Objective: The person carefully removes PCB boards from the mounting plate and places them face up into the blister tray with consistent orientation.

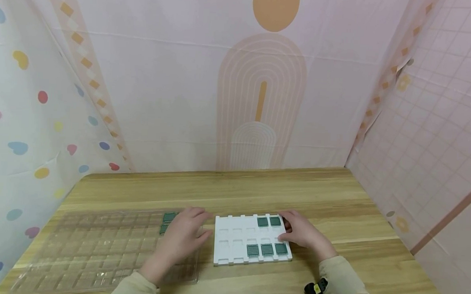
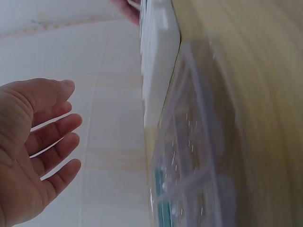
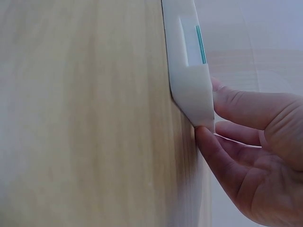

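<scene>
On table [image 1: 249, 193], right hand [image 1: 300, 230] gripping white tray [image 1: 231, 236]

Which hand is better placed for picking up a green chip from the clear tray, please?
Probably the left hand: its grip looks empty, and it hovers over the clear tray, close to the green chips there. The right hand holds the edge of the white tray.
</scene>
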A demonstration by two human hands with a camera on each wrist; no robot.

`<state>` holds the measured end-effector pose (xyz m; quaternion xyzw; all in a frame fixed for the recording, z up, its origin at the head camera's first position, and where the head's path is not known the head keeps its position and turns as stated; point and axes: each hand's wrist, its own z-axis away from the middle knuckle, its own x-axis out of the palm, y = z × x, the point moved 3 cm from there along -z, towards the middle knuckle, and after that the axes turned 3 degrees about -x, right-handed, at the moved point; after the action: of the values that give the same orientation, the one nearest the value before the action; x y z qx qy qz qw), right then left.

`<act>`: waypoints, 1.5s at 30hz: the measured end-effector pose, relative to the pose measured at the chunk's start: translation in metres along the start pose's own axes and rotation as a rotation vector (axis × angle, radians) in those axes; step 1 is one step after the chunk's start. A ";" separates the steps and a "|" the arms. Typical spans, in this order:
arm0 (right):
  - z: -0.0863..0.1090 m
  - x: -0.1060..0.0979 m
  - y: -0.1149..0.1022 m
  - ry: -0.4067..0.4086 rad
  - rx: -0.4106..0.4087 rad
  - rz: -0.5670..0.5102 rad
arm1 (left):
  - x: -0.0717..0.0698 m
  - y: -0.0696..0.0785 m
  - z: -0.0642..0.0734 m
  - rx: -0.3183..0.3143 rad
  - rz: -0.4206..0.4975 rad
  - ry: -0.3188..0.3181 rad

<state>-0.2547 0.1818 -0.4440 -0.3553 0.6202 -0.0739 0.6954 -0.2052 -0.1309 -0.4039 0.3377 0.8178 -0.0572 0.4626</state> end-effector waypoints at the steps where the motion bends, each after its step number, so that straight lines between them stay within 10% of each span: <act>1: 0.000 0.000 0.000 -0.001 -0.006 0.001 | 0.003 0.002 -0.001 0.008 -0.003 -0.001; 26: -0.001 0.001 -0.002 -0.012 -0.043 0.008 | 0.042 0.047 -0.013 0.090 -0.004 -0.170; 45: -0.002 0.002 -0.001 -0.016 -0.018 0.000 | 0.061 0.069 -0.020 0.024 -0.065 -0.325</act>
<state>-0.2555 0.1798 -0.4450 -0.3620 0.6154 -0.0656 0.6972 -0.1984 -0.0394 -0.4260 0.3028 0.7420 -0.1357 0.5825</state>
